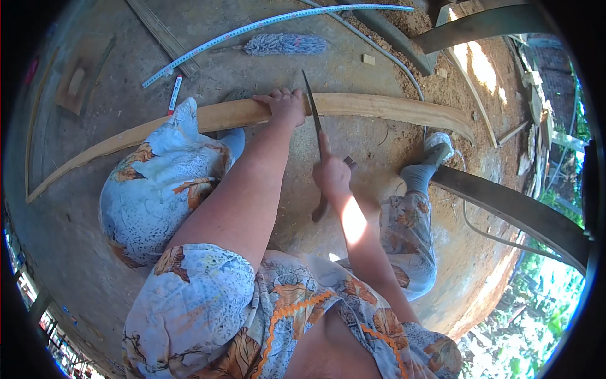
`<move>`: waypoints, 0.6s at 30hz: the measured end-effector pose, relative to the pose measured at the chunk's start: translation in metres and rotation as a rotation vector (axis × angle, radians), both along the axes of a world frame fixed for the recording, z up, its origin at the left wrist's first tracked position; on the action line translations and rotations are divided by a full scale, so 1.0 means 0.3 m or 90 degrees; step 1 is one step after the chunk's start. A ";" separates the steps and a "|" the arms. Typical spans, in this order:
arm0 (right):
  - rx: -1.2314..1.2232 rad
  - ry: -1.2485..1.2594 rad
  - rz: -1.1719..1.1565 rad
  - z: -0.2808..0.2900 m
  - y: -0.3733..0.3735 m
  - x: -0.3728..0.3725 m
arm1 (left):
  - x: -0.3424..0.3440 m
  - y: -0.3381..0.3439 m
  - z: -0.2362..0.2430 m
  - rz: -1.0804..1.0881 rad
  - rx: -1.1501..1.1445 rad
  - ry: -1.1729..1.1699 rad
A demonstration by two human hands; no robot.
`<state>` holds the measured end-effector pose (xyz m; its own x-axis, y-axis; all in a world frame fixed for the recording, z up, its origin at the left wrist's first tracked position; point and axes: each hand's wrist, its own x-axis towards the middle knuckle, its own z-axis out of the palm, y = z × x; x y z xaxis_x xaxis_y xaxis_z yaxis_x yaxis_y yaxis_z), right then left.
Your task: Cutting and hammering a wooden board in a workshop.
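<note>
A long, pale wooden board lies across the floor in front of me, looking curved in this wide view. Near its middle my left hand presses down from above, its fingers bent over the far edge. My right hand is closed round the dark handle of a handsaw. The narrow blade points away from me and crosses the board just right of my left hand. How deep the teeth sit in the wood cannot be made out. My left foot is partly hidden at the board's near edge.
Beyond the board lie a white measuring strip, a fluffy grey duster and a small wood block. A red-and-white marker lies at left. Dark curved metal bars stand at right, with sawdust and scrap wood around.
</note>
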<state>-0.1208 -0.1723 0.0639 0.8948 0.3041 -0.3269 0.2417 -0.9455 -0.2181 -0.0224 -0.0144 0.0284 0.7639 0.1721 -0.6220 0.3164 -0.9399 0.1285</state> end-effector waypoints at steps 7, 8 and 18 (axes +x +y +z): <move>-0.031 0.104 -0.051 0.158 -0.104 -0.257 | -0.014 0.024 0.000 0.005 0.008 -0.002; -0.027 0.093 -0.048 0.147 -0.076 -0.198 | -0.008 0.014 0.013 0.002 0.011 -0.005; -0.016 0.026 -0.007 0.063 -0.039 -0.128 | -0.018 0.034 0.002 0.009 0.016 0.008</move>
<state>-0.1593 -0.1841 0.0829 0.8835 0.2861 -0.3709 0.2232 -0.9533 -0.2036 -0.0278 -0.0044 0.0290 0.7531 0.1993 -0.6270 0.3317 -0.9380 0.1003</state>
